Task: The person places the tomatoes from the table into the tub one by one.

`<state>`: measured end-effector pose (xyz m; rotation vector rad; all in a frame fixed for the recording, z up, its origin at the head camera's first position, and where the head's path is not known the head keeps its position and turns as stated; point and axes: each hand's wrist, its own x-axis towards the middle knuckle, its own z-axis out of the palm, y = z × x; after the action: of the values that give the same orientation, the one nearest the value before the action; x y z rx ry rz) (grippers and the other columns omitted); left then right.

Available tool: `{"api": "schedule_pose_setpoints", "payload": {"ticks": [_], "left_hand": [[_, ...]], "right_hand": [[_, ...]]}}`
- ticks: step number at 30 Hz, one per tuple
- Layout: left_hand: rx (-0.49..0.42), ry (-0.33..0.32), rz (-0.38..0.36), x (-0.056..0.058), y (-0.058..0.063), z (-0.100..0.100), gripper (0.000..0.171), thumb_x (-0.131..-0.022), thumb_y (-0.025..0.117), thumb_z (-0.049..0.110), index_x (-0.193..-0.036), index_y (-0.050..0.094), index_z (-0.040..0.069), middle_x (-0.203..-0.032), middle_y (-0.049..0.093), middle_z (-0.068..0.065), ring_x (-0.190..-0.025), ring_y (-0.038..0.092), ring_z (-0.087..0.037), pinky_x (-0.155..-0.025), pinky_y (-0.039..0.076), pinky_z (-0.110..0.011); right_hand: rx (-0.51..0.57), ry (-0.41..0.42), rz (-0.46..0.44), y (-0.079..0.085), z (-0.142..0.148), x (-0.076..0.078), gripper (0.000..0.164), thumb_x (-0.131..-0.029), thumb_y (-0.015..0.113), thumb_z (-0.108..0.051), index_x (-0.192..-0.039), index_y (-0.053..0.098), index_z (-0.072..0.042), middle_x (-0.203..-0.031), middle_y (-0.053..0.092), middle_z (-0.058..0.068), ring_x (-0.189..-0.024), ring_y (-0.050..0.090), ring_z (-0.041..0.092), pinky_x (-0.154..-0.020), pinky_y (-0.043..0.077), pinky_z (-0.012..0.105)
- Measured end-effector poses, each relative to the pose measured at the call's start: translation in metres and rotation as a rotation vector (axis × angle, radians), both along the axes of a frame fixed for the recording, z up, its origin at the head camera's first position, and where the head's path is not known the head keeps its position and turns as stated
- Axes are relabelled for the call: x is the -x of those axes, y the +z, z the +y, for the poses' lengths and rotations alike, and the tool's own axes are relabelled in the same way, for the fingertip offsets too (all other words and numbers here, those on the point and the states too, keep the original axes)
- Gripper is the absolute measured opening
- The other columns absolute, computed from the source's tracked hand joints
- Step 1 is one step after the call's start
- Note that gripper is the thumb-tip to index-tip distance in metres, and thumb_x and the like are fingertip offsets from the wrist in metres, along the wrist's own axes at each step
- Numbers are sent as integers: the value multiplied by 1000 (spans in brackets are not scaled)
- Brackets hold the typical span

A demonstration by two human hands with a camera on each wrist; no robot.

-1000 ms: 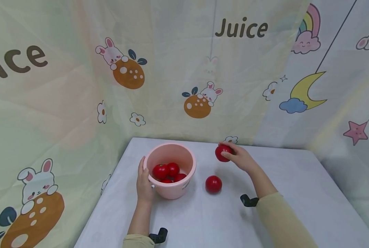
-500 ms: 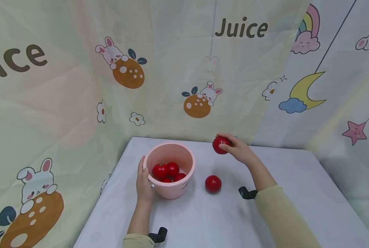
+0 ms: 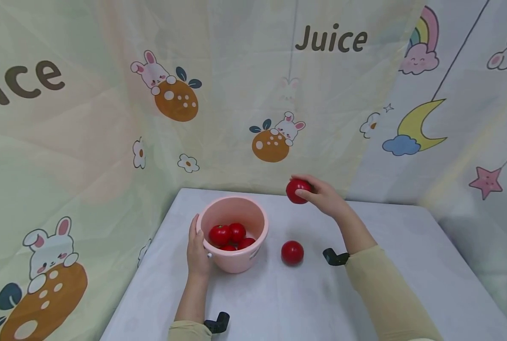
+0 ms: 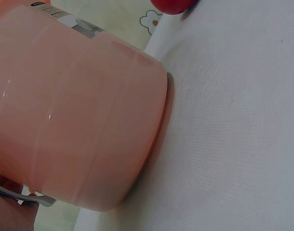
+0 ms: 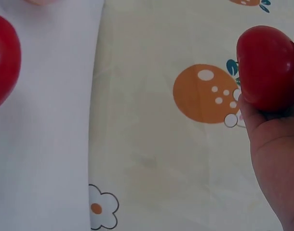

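Observation:
A pink bucket (image 3: 236,260) stands on the table with several red tomatoes (image 3: 220,235) inside. My left hand (image 3: 198,253) holds the bucket's left side, thumb near the rim. In the left wrist view, the bucket wall (image 4: 84,106) fills much of the frame, and the hand (image 4: 12,211) shows at the lower left by a grey handle (image 4: 21,194). My right hand (image 3: 325,196) grips another tomato (image 3: 297,191) in the air, behind and right of the bucket. The right wrist view shows this tomato (image 5: 267,70) between fingers and thumb. One loose tomato (image 3: 292,253) lies right of the bucket.
A white cloth covers the table (image 3: 270,308). Printed fabric walls (image 3: 232,94) rise behind the table and at both sides. Black wrist mounts (image 3: 217,323) stick out from both forearms.
My right hand has lifted its tomato higher and moved it a little left. The left hand, the bucket and the loose tomato have stayed in place.

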<state>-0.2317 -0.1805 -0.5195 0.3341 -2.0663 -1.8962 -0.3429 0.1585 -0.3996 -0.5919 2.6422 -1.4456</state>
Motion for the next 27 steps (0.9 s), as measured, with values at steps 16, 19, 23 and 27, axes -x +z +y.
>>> {"api": "schedule_pose_setpoints", "payload": {"ticks": [16, 19, 23, 27], "left_hand": [[6, -5, 6, -1, -1, -1, 52, -103, 45, 37, -146, 25, 59, -154, 33, 23, -146, 30, -14, -107, 44, -57], [-1, -7, 10, 0, -2, -2, 53, -102, 46, 36, -146, 25, 58, -154, 33, 23, -146, 30, -14, -106, 44, -57], [-5, -6, 10, 0, -2, -2, 53, -102, 47, 36, -146, 25, 58, -154, 34, 22, -146, 30, -14, -106, 45, -57], [-8, -7, 9, 0, -1, -2, 53, -102, 46, 36, -146, 26, 58, -154, 34, 22, -146, 31, -15, -106, 45, -57]], "right_hand": [[5, 98, 64, 17, -35, 3, 60, -88, 74, -35, -143, 49, -33, -143, 50, 4, -130, 47, 30, -91, 57, 46], [-7, 103, 73, 19, -43, 4, 59, -87, 73, -38, -141, 50, -35, -142, 51, 2, -130, 48, 29, -90, 58, 46], [-15, 119, 75, 22, -55, 4, 58, -87, 74, -41, -140, 51, -37, -140, 52, 1, -128, 49, 28, -89, 58, 44], [-16, 151, 65, 25, -69, 5, 56, -87, 73, -39, -139, 52, -36, -139, 53, 0, -127, 50, 27, -89, 58, 43]]}}
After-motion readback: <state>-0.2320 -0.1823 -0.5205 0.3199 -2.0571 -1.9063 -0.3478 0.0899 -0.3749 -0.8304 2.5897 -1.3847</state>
